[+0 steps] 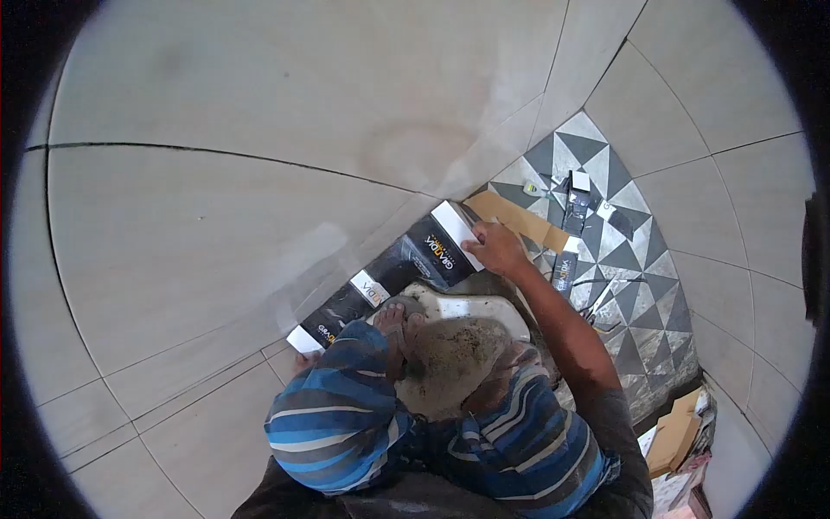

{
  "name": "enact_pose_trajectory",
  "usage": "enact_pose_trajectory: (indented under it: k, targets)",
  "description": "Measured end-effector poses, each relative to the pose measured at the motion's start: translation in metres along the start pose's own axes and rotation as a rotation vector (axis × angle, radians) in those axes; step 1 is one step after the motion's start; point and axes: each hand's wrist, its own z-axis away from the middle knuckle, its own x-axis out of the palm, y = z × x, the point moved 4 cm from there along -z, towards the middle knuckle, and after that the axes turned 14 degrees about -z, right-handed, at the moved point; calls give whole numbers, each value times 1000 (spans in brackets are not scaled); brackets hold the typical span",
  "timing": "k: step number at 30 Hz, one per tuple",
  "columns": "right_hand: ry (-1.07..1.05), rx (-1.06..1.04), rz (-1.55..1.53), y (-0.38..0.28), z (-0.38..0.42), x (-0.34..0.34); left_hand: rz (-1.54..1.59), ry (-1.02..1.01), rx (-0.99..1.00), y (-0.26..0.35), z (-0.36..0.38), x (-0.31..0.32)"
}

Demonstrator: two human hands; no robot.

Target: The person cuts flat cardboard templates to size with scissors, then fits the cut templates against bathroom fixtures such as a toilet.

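Note:
A long black box (406, 264) with white ends and printed lettering lies slantwise along the base of the tiled wall, its upper right part wider than the rest. My right hand (497, 248) has its thumb and fingers closed on the white upper right end. At the lower left white end is my left hand (304, 360), its fingers against the box and the rest hidden by my striped knee. A white label (370, 289) crosses the middle of the box.
A dirty squat toilet (475, 306) lies between my feet. On the patterned floor (657, 303) are a brown cardboard strip (519, 220), another black box (577, 203), a small bottle (533, 189) and dark cables (596, 310). Opened cardboard (676, 432) is at lower right.

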Motion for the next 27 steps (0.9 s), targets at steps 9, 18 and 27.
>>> enact_pose_trajectory:
  k: [9,18,27]
  targets:
    - [8,7,-54,-4,10,0,-174,22,33,25,-1,-10]
    - [214,-17,29,6,21,11,-379,0,112,68,-31,-1]
    - [205,-37,105,11,21,16,-542,-11,179,94,-59,14]
